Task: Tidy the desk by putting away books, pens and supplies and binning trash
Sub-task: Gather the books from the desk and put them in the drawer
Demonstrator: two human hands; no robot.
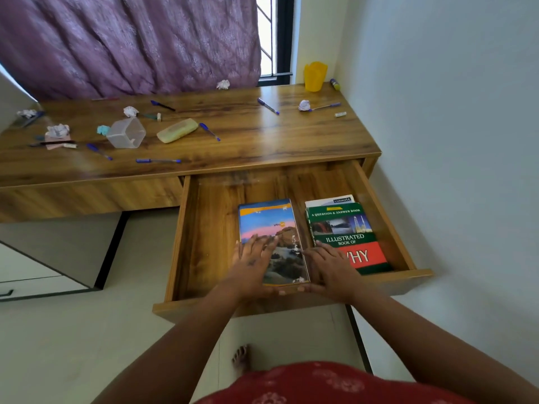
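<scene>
Both my hands lie flat, fingers straight: left hand [253,259] on the blue notebook [269,228] in the drawer [204,228], right hand [328,262] beside it. I'd square it against the green book [347,228].

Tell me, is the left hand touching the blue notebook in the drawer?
Touching. In the head view the left hand lies flat on the cover of the blue notebook, its straight fingers spread over the picture.

This was a home room, likely a bedroom or study. A wooden bench [262,135] stood in a corner; behind it hung a purple curtain [131,42] beside a barred window [271,36], with a wardrobe [43,266] left of it.
</scene>
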